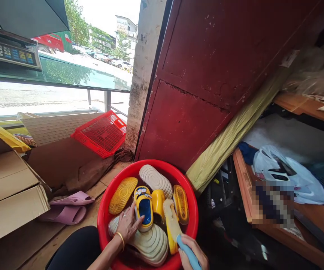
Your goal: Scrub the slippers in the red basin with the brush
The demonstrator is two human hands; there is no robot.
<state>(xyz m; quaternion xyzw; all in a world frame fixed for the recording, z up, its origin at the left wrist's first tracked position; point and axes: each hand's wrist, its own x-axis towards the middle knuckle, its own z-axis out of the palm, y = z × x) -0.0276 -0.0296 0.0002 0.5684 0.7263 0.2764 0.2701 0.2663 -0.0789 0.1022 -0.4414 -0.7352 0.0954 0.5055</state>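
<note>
Doorway floor by a dark red door, street outside. Red plastic basin holds about 6 sandals. Left hand, fingers spread, rests on a small yellow-and-blue kids' sandal. Right hand is wrapped around the blue handle of a scrub brush. Sandals look light, rubbery, probably slippery wet, so grab by the strap. 2 pink slippers lie beside.

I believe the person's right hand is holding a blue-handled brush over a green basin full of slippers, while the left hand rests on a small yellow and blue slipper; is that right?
Not quite: the basin is red, not green, as the head view shows. The rest holds: the right hand grips the blue-handled brush over the slippers, and the left hand rests on the small yellow and blue slipper.
</note>
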